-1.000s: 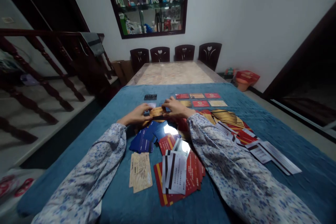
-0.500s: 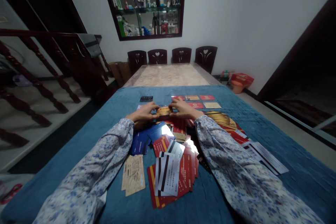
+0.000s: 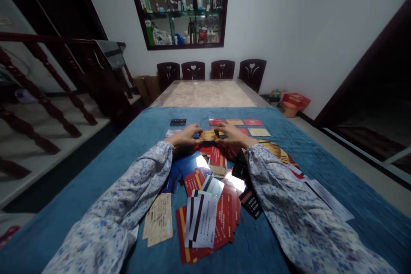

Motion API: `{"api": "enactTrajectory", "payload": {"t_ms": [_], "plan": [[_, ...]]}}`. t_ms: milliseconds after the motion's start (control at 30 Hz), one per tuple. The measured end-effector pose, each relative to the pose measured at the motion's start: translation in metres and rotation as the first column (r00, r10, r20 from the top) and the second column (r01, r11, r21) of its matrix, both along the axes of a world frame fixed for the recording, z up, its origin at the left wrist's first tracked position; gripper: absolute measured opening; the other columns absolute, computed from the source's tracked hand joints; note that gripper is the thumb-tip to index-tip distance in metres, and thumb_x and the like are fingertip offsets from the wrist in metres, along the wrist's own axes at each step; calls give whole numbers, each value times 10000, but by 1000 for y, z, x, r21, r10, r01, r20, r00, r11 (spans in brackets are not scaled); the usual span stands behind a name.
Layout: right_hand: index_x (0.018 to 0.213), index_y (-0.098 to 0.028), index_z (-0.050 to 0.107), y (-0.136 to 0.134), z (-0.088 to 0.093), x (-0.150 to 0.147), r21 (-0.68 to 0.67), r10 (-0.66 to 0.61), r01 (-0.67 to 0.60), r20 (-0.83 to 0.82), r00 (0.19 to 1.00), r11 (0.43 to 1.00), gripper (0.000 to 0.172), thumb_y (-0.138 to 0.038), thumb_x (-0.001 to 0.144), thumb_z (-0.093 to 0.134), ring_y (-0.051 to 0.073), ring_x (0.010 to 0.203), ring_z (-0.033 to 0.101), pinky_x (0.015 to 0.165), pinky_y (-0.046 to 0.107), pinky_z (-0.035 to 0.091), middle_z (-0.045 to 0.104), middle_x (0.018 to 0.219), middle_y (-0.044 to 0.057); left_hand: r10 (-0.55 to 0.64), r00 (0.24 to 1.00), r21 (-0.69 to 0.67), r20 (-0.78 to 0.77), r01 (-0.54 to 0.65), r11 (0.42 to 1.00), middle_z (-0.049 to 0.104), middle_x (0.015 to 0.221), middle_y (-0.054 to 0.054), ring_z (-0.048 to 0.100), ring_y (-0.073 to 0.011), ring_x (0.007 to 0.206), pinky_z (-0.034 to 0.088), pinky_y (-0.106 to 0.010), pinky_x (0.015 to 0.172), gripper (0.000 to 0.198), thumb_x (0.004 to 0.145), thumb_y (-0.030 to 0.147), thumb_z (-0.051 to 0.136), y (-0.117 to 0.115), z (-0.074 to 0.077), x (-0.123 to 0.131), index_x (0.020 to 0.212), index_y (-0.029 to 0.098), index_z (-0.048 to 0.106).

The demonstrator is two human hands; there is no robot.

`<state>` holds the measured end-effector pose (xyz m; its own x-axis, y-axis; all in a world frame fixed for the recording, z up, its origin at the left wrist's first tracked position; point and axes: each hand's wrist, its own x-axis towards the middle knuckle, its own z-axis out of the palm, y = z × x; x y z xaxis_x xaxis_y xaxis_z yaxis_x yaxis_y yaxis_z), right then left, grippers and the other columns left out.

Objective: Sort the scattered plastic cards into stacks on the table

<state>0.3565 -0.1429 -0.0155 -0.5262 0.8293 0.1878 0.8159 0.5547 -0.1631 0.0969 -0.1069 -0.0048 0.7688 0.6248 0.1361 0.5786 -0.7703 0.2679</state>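
Both my hands reach forward over a blue cloth [image 3: 135,145] strewn with cards. My left hand [image 3: 186,136] and my right hand [image 3: 233,135] pinch the two ends of a small stack of gold cards [image 3: 209,135] held just above the cloth. Beyond them lies a row of single cards: a black card [image 3: 178,122], red cards [image 3: 253,122] and a pale card [image 3: 258,132]. Between my sleeves lie blue cards [image 3: 189,163], red cards [image 3: 224,216], white striped cards [image 3: 202,221] and a tan card [image 3: 159,220].
A heap of gold cards [image 3: 276,149] and white cards [image 3: 327,199] lies right of my right arm. The bare marble tabletop [image 3: 208,93] stretches beyond the cloth to several dark chairs [image 3: 221,69]. A wooden stair railing [image 3: 54,90] stands at left, a wall cabinet [image 3: 181,6] behind.
My hands have carried the gold stack a little farther forward and to the right, toward the row of single cards. The view has shifted slightly.
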Motion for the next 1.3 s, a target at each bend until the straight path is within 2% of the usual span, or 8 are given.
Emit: {"api": "enactTrajectory", "payload": {"t_ms": [200,567,800,1033,1200,1300], "plan": [[1005,-179,738,4,2,12,4,-15,15,63,998,1000,256,-402,883,709,307,1104,503,972,400,381,648,1096,134,-5,1000,-1,-4,5,1000,619,1098,-91,606,-240,1026,497,-346,949,359,830,326,665,7,-2,16,1151,167,702],[1114,-165,746,8,5,21,-4,-98,99,113,989,995,315,-361,868,723,309,1144,516,986,384,375,653,1191,149,-17,1000,-3,-24,17,1000,624,1158,-109,592,-266,1103,477,-382,1019,359,838,326,673,17,-3,35,1159,168,704],[1015,-178,759,13,6,25,-20,-131,136,152,980,990,204,-316,872,713,307,1157,523,987,393,357,663,1202,145,-1,997,20,-71,2,1000,635,1160,-129,609,-276,1078,499,-386,989,377,829,336,676,31,-10,49,1148,141,717],[1093,-180,757,22,2,33,-29,-168,176,180,969,984,287,-334,851,733,328,1180,523,968,394,362,646,1269,155,-5,999,30,-37,6,1000,649,1198,-134,614,-282,1092,503,-395,1003,348,822,345,674,36,-13,59,1106,153,732],[1133,-199,752,31,-5,36,-33,-173,182,184,968,983,302,-343,869,716,330,1184,527,957,391,366,656,1245,150,57,992,5,-113,-57,998,621,1252,-164,585,-328,1171,484,-448,1023,388,836,366,655,36,-11,61,1153,152,717],[1209,-204,732,37,-10,37,-14,-180,186,190,965,982,375,-348,863,719,327,1169,539,940,388,372,654,1267,153,101,985,-2,-139,-102,995,613,1291,-164,551,-355,1227,466,-489,1031,376,841,374,649,36,-9,62,1151,171,713]]}}
